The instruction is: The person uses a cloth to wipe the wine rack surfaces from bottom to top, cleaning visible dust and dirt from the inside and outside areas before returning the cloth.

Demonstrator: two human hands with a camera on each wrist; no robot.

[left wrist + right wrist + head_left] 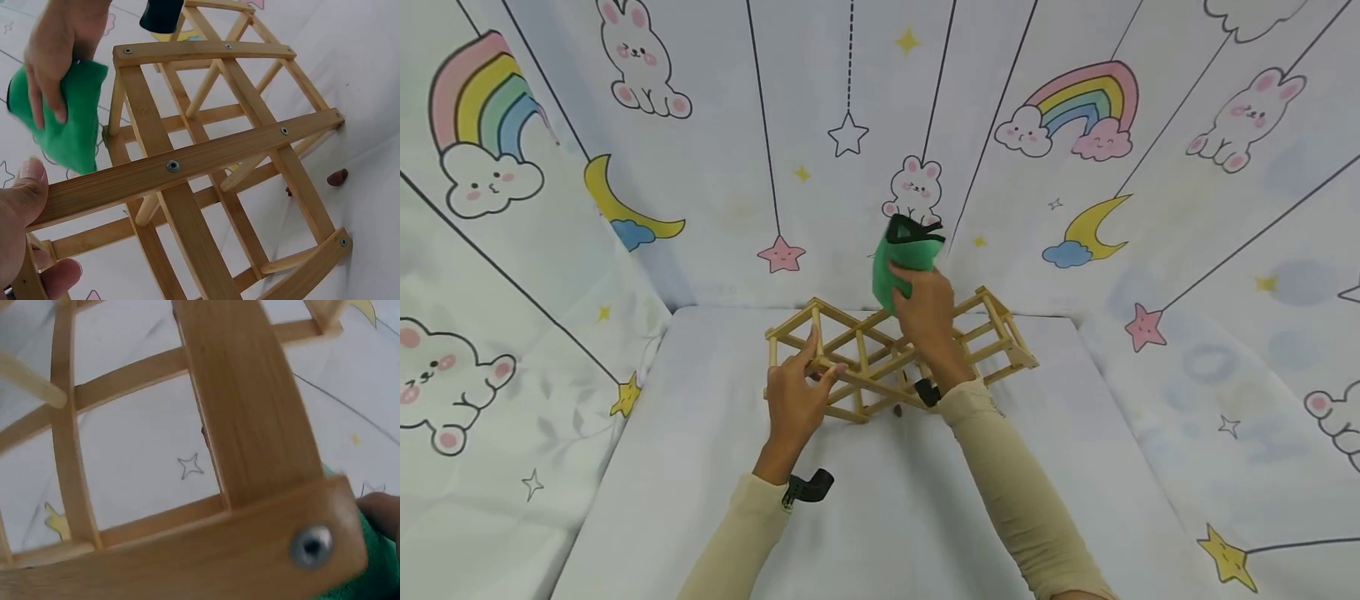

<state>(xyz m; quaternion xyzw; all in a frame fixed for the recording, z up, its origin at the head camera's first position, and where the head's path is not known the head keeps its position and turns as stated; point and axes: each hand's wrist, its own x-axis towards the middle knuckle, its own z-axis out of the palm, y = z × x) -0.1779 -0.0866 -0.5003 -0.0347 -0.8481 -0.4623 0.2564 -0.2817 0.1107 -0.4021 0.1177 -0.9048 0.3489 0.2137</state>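
A wooden lattice rack [1021, 358] of bolted slats and round dowels stands across the table. At its left end, my left hand [793, 400] grips a slat. In the left wrist view the thumb [28, 187] lies on one side of that slat and a fingertip shows below. Above the rack's middle, my right hand [925, 312] holds a bunched green cloth [883, 275] with black edging. The right wrist view shows mostly rack slats [250, 412], with a sliver of the cloth [378, 565] behind a bolted corner; most of the right hand is hidden there.
White sheeting covers the table [700, 467]. Behind and at both sides hangs a backdrop [715, 142] printed with rabbits, rainbows, moons and stars. A small dark brown piece [337, 177] lies beside the rack. Black devices [811, 486] are strapped to both wrists.
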